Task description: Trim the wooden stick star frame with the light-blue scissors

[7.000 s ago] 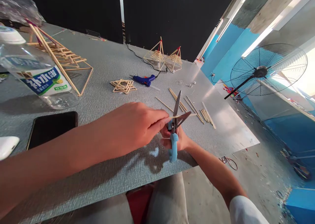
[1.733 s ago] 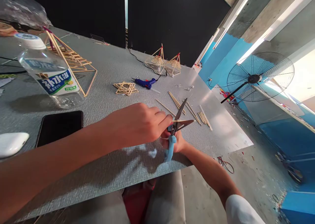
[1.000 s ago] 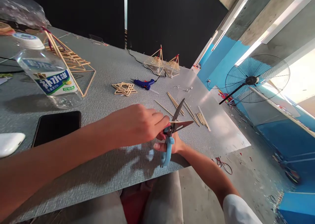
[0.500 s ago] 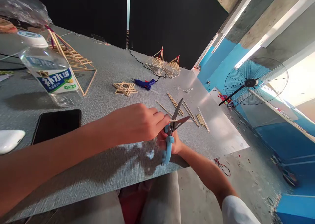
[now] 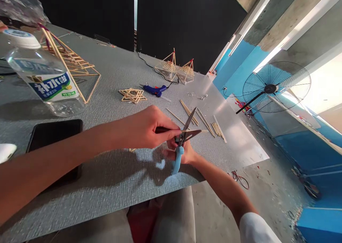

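My left hand (image 5: pixel 151 127) pinches a thin wooden stick (image 5: pixel 204 131), which lies between the parted blades of the scissors (image 5: pixel 177 161). Its far tip sticks out to the right past the blades. In my right hand (image 5: pixel 187 153) are these scissors with light-blue handles, pointing up and away from me; my fingers are partly hidden behind them. Beyond the blades, several loose sticks (image 5: pixel 204 122) and a bundle of short sticks (image 5: pixel 219 130) rest on the grey table (image 5: pixel 112 180). A small stick piece (image 5: pixel 132 150) shows just below my left hand.
Farther back lie a blue glue gun (image 5: pixel 155 90) and a star-shaped stick frame (image 5: pixel 133 95). Two small stick pyramids (image 5: pixel 171 66) stand behind. On the left are a plastic bottle (image 5: pixel 50 79), a larger stick frame (image 5: pixel 92 88), a phone (image 5: pixel 57 129) and a white case (image 5: pixel 6 152).
My left fingers have straightened into a flatter pinch on the stick. The scissors have shifted slightly left, blades still apart. A small stick piece now shows below my left hand.
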